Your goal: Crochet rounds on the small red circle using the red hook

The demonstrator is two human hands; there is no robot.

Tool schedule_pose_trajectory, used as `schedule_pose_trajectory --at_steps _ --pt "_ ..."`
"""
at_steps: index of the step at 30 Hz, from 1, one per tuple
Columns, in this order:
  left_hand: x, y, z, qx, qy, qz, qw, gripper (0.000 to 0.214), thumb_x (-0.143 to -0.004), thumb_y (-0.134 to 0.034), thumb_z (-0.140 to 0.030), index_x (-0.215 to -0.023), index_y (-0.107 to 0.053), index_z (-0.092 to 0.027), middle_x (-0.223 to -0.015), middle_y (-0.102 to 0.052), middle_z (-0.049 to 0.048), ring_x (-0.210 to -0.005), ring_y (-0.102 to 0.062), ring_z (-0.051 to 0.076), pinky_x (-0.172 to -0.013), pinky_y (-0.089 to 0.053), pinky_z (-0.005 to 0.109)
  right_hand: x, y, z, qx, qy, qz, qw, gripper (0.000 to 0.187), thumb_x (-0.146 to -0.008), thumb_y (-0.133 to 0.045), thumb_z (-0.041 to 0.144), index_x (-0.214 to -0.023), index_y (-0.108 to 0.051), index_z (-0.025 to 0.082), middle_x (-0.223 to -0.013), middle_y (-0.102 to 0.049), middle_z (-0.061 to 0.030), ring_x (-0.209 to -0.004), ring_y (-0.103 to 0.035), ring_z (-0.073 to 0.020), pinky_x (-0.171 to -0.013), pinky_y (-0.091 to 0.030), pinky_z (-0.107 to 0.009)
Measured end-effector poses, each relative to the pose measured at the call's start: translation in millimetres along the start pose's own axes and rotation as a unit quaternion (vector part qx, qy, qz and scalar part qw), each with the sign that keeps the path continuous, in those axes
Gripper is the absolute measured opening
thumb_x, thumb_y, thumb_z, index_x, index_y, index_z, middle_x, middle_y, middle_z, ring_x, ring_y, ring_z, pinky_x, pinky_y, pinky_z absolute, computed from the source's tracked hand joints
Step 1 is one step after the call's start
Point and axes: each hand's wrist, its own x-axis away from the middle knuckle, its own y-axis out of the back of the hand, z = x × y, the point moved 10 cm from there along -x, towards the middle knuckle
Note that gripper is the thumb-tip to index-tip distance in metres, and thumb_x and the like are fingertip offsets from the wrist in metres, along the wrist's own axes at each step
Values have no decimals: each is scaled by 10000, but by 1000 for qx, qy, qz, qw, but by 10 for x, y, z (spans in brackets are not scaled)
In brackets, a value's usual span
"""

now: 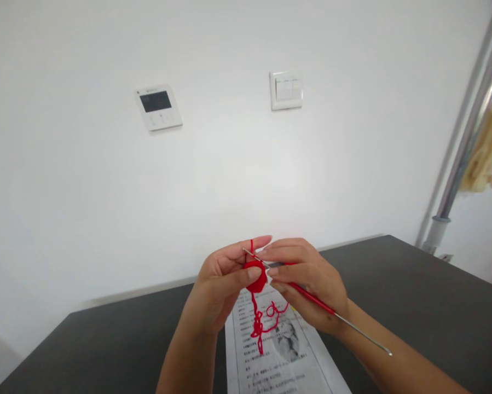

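My left hand (225, 273) pinches a small round piece of red crochet (256, 278) between thumb and fingers. Red yarn (257, 323) loops over its raised index finger and also hangs in a loose tangle beneath the piece. My right hand (307, 279) grips a crochet hook (317, 301) with a red handle and metal ends. The hook's tip points up and left, just above the piece and crossing the yarn near the left index finger. Its other end sticks out past my right wrist.
A printed sheet (270, 372) with a picture lies under my hands on the dark table (118, 345). Behind the table, a white wall carries a panel with a screen (159, 108) and a light switch (285, 90). A metal pole (463, 142) and yellowish cloth (486, 150) are at right.
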Motion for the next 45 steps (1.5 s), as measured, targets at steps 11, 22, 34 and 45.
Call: schedule_pose_trajectory --at_steps 11,22,34,45 --pt "-22 -179 34 80 18 80 993 329 -692 -782 -184 -1019 -813 -167 -829 -795 85 -769 -714 190 -816 -517 296 -64 53 -131 -124 -102 13 987 95 -959 -608 175 -1013 -677 213 -992 -776 -94 -963 -719 -184 -824 -617 -359" --pt "5 0 3 -19 2 -7 1000 335 -699 -786 -195 -1033 -808 -207 -637 -690 13 -627 -594 142 -690 -455 286 -81 51 -113 -115 -72 24 991 123 -951 -617 160 -1038 -677 222 -1000 -777 -84 -985 -727 -199 -846 -615 -384" --pt "20 -102 -53 87 -3 32 996 309 -657 -736 -139 -944 -831 -206 -709 -753 26 -646 -621 136 -712 -483 272 61 -27 -195 -242 -174 -60 953 134 -964 -622 207 -1053 -708 259 -1077 -772 -66 -1074 -704 -223 -920 -609 -436" --pt "8 -63 -173 110 -59 9 992 334 -647 -704 -136 -959 -822 -137 -501 -507 -32 -502 -338 70 -555 -337 205 56 -42 269 110 71 61 990 167 -979 -511 93 -1096 -618 148 -1130 -766 -162 -1254 -632 -193 -965 -615 -353"
